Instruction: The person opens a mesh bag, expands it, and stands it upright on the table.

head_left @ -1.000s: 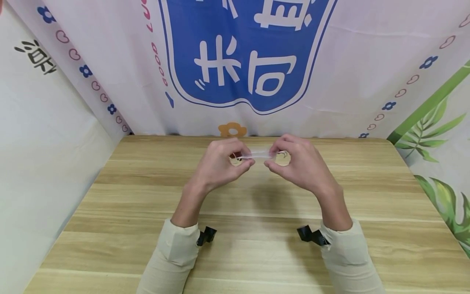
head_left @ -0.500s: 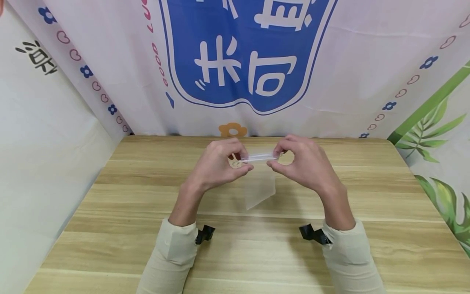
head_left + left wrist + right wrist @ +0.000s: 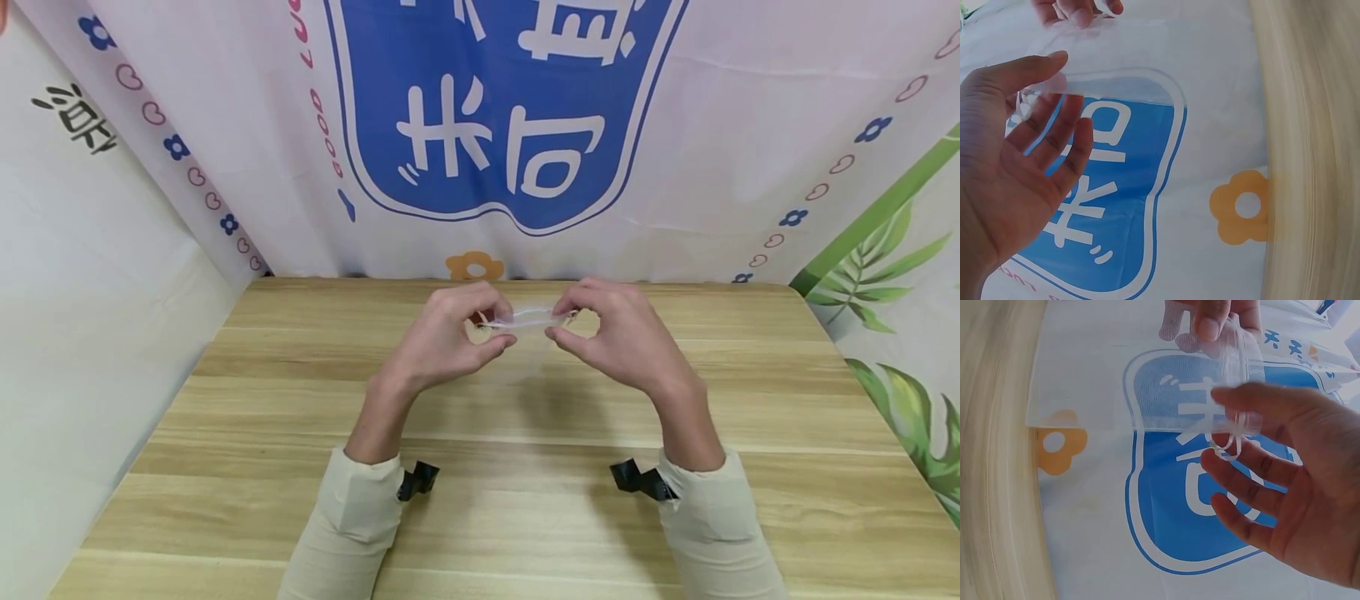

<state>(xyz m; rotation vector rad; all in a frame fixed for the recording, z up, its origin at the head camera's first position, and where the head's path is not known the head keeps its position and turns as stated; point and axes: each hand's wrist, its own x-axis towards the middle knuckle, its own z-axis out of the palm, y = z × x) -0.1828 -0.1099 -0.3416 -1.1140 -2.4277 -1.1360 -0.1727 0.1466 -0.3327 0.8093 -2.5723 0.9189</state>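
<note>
Left hand: thumb and forefinger set narrow about the near-left corner of a clear pouch, other fingers loosely bent behind, probably to leave its face uncovered. Pouch itself: up in the air between my hands, above the bench, gathered edge uppermost, sheet hanging below. Holding by the ends likely spreads that edge and lets the weight draw the rest down. Right hand: matching narrow pinch at the opposite end; white cord loop dangles beside my fingers, apparently free of the grip.
</note>
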